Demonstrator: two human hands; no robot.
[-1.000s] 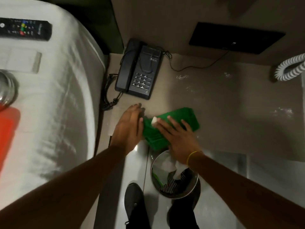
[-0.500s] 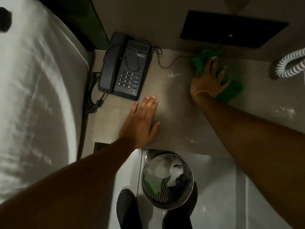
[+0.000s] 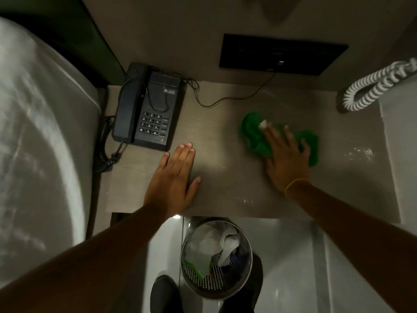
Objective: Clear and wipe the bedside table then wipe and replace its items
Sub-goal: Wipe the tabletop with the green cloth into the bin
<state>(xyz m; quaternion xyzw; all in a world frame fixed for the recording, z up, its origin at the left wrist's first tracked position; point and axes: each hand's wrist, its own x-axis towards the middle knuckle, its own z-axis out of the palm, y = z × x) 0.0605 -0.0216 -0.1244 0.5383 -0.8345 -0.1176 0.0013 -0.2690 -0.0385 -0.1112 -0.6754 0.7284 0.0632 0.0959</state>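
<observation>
The person leans over the bedside table with both arms stretched out and down. The left hand lies flat on the tabletop, palm down, fingers straight and close together, thumb spread to the side, grasping nothing; its fingertips stop just short of the front corner of the telephone. The right hand presses down on a green cloth, palm flat and fingers splayed across it, pinning it to the right half of the table rather than clenching it. A thin yellow band circles that wrist.

There is one telephone, black, with its handset in the cradle on the left, sitting at the table's back left corner beside the bed. One thin cable trails from it across the tabletop to a dark wall panel. One white coiled cord hangs in at the right edge. One cloth is in use. On the floor below the table's front edge stands one perforated metal waste bin holding crumpled paper, with one dark shoe beside it.
</observation>
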